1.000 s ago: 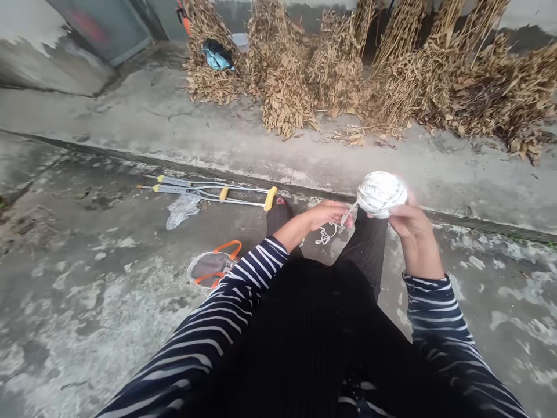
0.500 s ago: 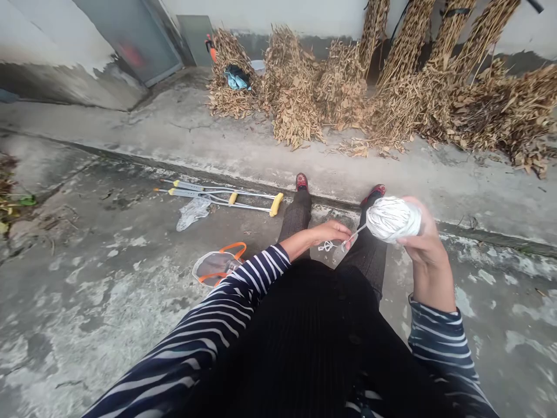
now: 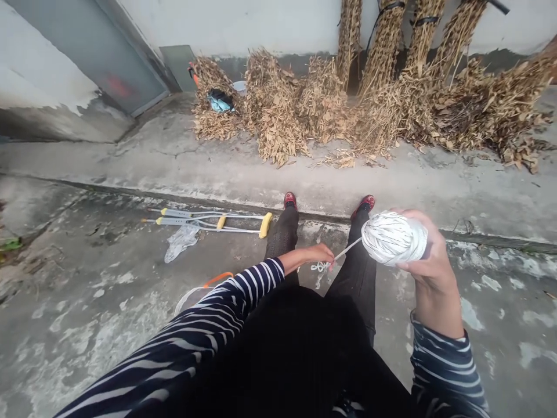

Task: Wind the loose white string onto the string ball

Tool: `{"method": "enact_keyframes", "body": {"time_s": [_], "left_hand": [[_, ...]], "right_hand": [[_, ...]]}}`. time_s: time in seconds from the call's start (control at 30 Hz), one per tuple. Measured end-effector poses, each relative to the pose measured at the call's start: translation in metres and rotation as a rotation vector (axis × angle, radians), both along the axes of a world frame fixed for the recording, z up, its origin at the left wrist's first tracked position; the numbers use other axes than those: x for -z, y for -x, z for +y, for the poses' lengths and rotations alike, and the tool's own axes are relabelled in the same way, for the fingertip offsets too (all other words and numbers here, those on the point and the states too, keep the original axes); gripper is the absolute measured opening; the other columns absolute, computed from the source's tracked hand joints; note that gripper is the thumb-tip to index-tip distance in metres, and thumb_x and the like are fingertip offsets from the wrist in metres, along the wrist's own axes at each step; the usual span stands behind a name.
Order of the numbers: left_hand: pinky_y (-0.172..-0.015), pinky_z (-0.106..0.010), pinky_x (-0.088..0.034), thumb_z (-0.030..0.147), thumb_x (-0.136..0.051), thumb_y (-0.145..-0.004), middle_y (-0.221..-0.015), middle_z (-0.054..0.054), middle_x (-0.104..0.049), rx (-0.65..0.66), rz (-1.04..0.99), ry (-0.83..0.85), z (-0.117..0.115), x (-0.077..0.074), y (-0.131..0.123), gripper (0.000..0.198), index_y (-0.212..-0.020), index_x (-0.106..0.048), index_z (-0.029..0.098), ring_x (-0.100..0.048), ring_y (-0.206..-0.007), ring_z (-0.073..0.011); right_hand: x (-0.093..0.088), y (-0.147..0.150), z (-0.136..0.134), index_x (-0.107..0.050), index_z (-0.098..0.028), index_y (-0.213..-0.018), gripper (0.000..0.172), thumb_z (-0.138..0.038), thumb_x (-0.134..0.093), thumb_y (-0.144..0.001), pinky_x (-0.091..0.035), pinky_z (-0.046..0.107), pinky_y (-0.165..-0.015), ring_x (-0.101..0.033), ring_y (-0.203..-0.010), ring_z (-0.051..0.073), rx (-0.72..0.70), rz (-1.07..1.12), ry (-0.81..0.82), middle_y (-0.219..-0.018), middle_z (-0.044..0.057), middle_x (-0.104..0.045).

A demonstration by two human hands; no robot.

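My right hand (image 3: 429, 255) is wrapped round a ball of white cord (image 3: 391, 238) from its right side, with the palm partly hidden behind the ball. A single strand of cord (image 3: 348, 248) runs taut from the ball down to my left hand (image 3: 317, 254). The left fingers are closed on that strand, between my spread legs. Just below them a loose white tangle of cord (image 3: 319, 267) hangs or lies over the ground; I cannot tell which.
A pair of crutches (image 3: 211, 222) with yellow pads lies left of my feet, beside a clear plastic bag (image 3: 180, 241). Behind my left sleeve is a bag with orange handles (image 3: 220, 278). Dried plant bundles (image 3: 278, 110) lean along the wall, above a low concrete step (image 3: 209, 180).
The strand between my hands is longer and straighter now, the left hand having drawn away from the ball. The ball has turned in my right hand, and the view has tilted up and shifted right.
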State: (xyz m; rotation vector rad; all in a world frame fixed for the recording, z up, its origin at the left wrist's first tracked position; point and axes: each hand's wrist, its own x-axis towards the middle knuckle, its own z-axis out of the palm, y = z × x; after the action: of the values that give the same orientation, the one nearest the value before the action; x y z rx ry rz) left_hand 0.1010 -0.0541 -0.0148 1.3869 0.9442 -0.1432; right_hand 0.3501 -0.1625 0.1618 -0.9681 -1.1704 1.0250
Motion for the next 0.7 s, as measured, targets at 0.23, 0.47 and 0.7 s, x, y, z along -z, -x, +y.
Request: {"method": "enact_keyframes", "body": {"time_s": [0.23,0.47,0.7], "left_hand": [[-0.093,-0.034,-0.053,0.02,-0.071,-0.071,-0.063,-0.005,-0.071,-0.008,0.1,0.022,0.021,0.015,-0.044,0.013,-0.058,-0.072,0.017,-0.07,-0.081,-0.0222],[-0.086,-0.032,-0.054,0.007,-0.069,-0.068,-0.071,-0.005,-0.074,-0.061,0.078,0.032,-0.007,0.025,-0.041,0.012,-0.063,-0.073,0.017,-0.07,-0.08,-0.0198],[-0.079,-0.031,-0.056,0.012,-0.075,-0.076,-0.077,-0.007,-0.076,-0.186,0.047,-0.002,-0.001,-0.005,0.018,0.004,-0.075,-0.073,0.015,-0.072,-0.082,-0.0204]], "right_hand": [[-0.004,-0.034,-0.002,-0.075,-0.032,-0.118,0.072,-0.04,-0.104,-0.052,-0.055,0.049,-0.111,-0.065,-0.125,0.034,0.064,-0.02,-0.048,-0.128,0.007,-0.069],[-0.024,-0.051,-0.018,-0.075,-0.035,-0.117,0.08,-0.042,-0.107,-0.044,-0.053,0.053,-0.116,-0.067,-0.123,0.036,0.269,0.045,-0.082,-0.123,0.005,-0.071],[-0.028,-0.028,0.004,-0.073,-0.033,-0.112,0.077,-0.028,-0.101,-0.04,-0.051,0.057,-0.119,-0.061,-0.13,0.037,0.243,0.174,-0.015,-0.12,0.004,-0.069]]}}
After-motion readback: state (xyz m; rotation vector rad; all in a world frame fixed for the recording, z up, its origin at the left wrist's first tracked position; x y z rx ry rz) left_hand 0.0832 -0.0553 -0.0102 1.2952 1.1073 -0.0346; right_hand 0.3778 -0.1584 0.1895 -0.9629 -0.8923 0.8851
